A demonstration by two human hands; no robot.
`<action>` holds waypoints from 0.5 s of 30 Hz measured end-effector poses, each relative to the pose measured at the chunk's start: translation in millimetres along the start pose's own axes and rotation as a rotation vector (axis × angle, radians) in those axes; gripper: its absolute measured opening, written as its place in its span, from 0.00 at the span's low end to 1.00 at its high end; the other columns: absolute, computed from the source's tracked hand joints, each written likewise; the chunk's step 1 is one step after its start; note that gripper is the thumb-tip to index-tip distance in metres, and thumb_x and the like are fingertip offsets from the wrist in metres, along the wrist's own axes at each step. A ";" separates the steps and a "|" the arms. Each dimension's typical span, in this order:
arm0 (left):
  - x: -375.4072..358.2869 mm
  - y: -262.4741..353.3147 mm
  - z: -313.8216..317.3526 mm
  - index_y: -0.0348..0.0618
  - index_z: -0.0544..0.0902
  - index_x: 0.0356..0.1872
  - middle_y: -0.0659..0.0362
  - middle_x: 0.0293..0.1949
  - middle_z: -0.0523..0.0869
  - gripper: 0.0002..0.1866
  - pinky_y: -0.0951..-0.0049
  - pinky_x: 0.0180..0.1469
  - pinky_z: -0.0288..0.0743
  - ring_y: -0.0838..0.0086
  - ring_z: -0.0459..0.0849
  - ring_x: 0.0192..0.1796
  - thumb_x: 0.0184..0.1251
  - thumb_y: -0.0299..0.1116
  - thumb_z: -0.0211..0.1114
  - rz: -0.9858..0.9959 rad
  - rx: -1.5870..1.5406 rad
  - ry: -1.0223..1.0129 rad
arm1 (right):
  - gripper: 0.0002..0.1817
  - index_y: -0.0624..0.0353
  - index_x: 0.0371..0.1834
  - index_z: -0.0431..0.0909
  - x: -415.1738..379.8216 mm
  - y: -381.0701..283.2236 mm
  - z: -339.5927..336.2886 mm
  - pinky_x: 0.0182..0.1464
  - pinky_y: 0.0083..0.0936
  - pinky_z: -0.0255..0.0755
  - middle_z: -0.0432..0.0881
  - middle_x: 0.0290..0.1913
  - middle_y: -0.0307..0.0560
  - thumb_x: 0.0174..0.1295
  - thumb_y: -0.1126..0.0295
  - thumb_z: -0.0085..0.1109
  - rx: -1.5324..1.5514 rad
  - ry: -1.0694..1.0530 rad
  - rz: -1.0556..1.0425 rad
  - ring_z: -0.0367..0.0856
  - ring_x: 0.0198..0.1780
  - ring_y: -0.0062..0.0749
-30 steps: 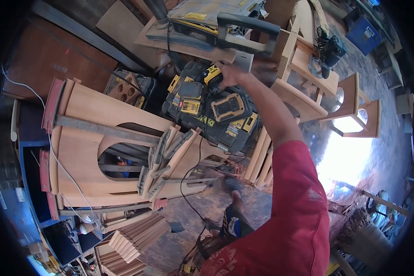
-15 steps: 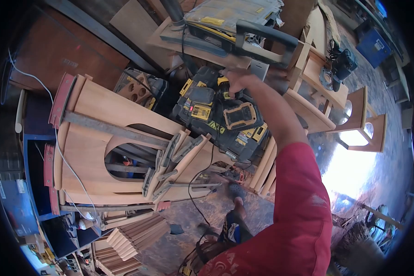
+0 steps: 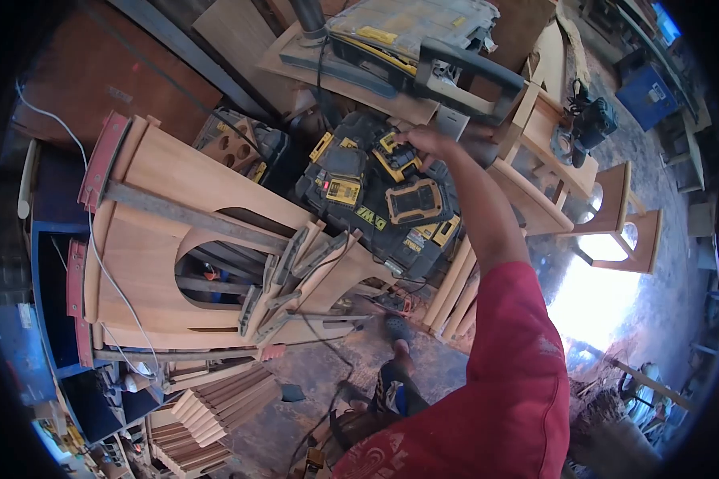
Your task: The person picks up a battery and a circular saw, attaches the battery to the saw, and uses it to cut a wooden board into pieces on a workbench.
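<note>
My right hand (image 3: 427,142) reaches from the red sleeve to the top of a black tool case. Its bent fingers close on the upper end of a yellow-and-black power-tool battery (image 3: 397,164). Beside that lies a yellow-and-black charger (image 3: 343,190) with a small red light. A black device with a tan frame (image 3: 415,203) rests just below my wrist's side of the case. Under all of these is the black DeWalt case (image 3: 359,215). My left hand does not show; a yellow-and-black tool (image 3: 315,458) appears at the bottom edge near my body.
Curved wooden panels (image 3: 144,255) held by long bar clamps (image 3: 192,217) fill the left. A clear-lidded organizer (image 3: 415,28) stands behind the case. Stacked wood strips (image 3: 224,403) lie lower left. A router (image 3: 595,120) sits on wooden furniture at right. A dark cable trails across the floor.
My right hand has shifted slightly right, and more of the yellow-and-black battery shows beneath it, turned at a different angle. The whole view has moved a little.
</note>
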State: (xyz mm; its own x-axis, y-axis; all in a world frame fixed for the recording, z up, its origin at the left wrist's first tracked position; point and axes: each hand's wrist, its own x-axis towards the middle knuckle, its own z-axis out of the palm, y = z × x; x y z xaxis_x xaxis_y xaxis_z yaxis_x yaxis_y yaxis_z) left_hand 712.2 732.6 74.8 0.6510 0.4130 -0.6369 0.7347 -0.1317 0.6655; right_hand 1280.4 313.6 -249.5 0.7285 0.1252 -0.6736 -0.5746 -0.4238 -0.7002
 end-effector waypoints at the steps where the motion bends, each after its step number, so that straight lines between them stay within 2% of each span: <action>1: 1.0 -1.2 -1.8 0.40 0.85 0.32 0.66 0.27 0.82 0.17 0.69 0.28 0.65 0.80 0.72 0.27 0.75 0.44 0.69 -0.064 -0.012 0.005 | 0.39 0.61 0.73 0.71 9.5 0.9 -0.1 0.56 0.52 0.85 0.74 0.71 0.59 0.69 0.41 0.56 -0.041 0.027 0.016 0.81 0.63 0.55; 2: 0.5 -2.2 -3.3 0.40 0.84 0.31 0.65 0.27 0.82 0.18 0.70 0.27 0.64 0.80 0.72 0.27 0.75 0.44 0.69 -0.132 -0.021 0.007 | 0.38 0.61 0.72 0.72 7.0 -4.7 -0.5 0.56 0.49 0.85 0.75 0.70 0.59 0.69 0.41 0.56 -0.081 0.016 0.008 0.82 0.63 0.55; 4: 2.9 -6.2 -2.9 0.40 0.83 0.30 0.65 0.25 0.80 0.18 0.72 0.27 0.62 0.81 0.72 0.26 0.75 0.44 0.68 -0.094 -0.093 -0.039 | 0.37 0.61 0.69 0.75 -2.9 -6.1 -1.9 0.55 0.44 0.85 0.77 0.68 0.61 0.70 0.41 0.54 -0.151 -0.004 0.008 0.83 0.62 0.56; 7: 18.0 -17.9 0.7 0.41 0.82 0.31 0.65 0.24 0.79 0.17 0.73 0.28 0.62 0.79 0.72 0.26 0.77 0.44 0.66 -0.086 -0.257 -0.079 | 0.34 0.66 0.60 0.81 -31.5 -22.6 -3.2 0.49 0.36 0.83 0.86 0.55 0.62 0.72 0.42 0.53 -0.285 0.184 -0.082 0.87 0.55 0.53; 8: 21.1 -23.2 1.7 0.41 0.82 0.31 0.65 0.24 0.78 0.17 0.72 0.29 0.62 0.79 0.72 0.26 0.78 0.43 0.65 -0.104 -0.316 -0.089 | 0.33 0.66 0.58 0.82 -45.9 -17.8 1.7 0.48 0.35 0.82 0.88 0.50 0.60 0.72 0.43 0.54 -0.291 0.324 -0.234 0.88 0.54 0.51; 10: 34.6 -35.8 11.0 0.39 0.82 0.40 0.60 0.31 0.83 0.14 0.73 0.35 0.71 0.73 0.78 0.32 0.79 0.42 0.62 -0.142 -0.358 -0.020 | 0.29 0.67 0.53 0.84 -87.9 0.2 16.7 0.46 0.33 0.81 0.90 0.42 0.57 0.73 0.47 0.56 -0.299 0.612 -0.545 0.90 0.50 0.46; 11: 42.3 -39.8 20.4 0.38 0.82 0.43 0.57 0.35 0.85 0.15 0.72 0.39 0.75 0.70 0.81 0.36 0.80 0.43 0.62 -0.196 -0.387 0.043 | 0.25 0.67 0.52 0.84 -114.0 10.9 38.4 0.45 0.32 0.80 0.89 0.38 0.55 0.72 0.51 0.58 -0.122 0.753 -0.671 0.89 0.45 0.43; 12: 54.1 -40.7 35.6 0.38 0.81 0.43 0.59 0.33 0.83 0.10 0.69 0.41 0.78 0.72 0.81 0.35 0.77 0.36 0.61 -0.045 -0.464 -0.005 | 0.21 0.66 0.51 0.85 -144.1 24.8 67.0 0.44 0.31 0.79 0.89 0.34 0.53 0.72 0.56 0.60 0.061 0.887 -0.785 0.89 0.40 0.41; 13: 67.5 -42.4 52.3 0.37 0.80 0.42 0.60 0.31 0.81 0.05 0.66 0.44 0.81 0.73 0.80 0.34 0.74 0.29 0.61 0.094 -0.532 -0.048 | 0.18 0.66 0.49 0.85 -179.8 39.9 93.8 0.43 0.31 0.79 0.88 0.33 0.52 0.71 0.60 0.61 0.165 0.800 -0.690 0.87 0.36 0.40; 14: 80.3 -49.3 65.5 0.37 0.79 0.43 0.59 0.35 0.81 0.06 0.65 0.48 0.79 0.72 0.81 0.39 0.77 0.30 0.59 0.169 -0.576 -0.089 | 0.15 0.66 0.47 0.85 -215.8 61.6 126.0 0.41 0.31 0.78 0.87 0.32 0.52 0.71 0.63 0.62 0.272 0.708 -0.570 0.84 0.33 0.40; 15: 101.3 -63.5 79.1 0.38 0.77 0.45 0.58 0.39 0.81 0.07 0.65 0.53 0.78 0.72 0.81 0.43 0.80 0.31 0.56 0.191 -0.399 -0.045 | 0.15 0.65 0.43 0.84 -236.6 104.2 172.7 0.39 0.32 0.76 0.85 0.29 0.51 0.72 0.62 0.59 0.395 0.575 -0.496 0.82 0.31 0.36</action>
State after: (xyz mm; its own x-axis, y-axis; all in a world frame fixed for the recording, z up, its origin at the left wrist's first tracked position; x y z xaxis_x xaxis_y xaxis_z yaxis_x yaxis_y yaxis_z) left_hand 746.6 711.5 -62.7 0.7817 0.3745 -0.4987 0.4752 0.1603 0.8652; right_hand 983.7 394.7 -204.0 0.9446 -0.3064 -0.1174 -0.1494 -0.0833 -0.9853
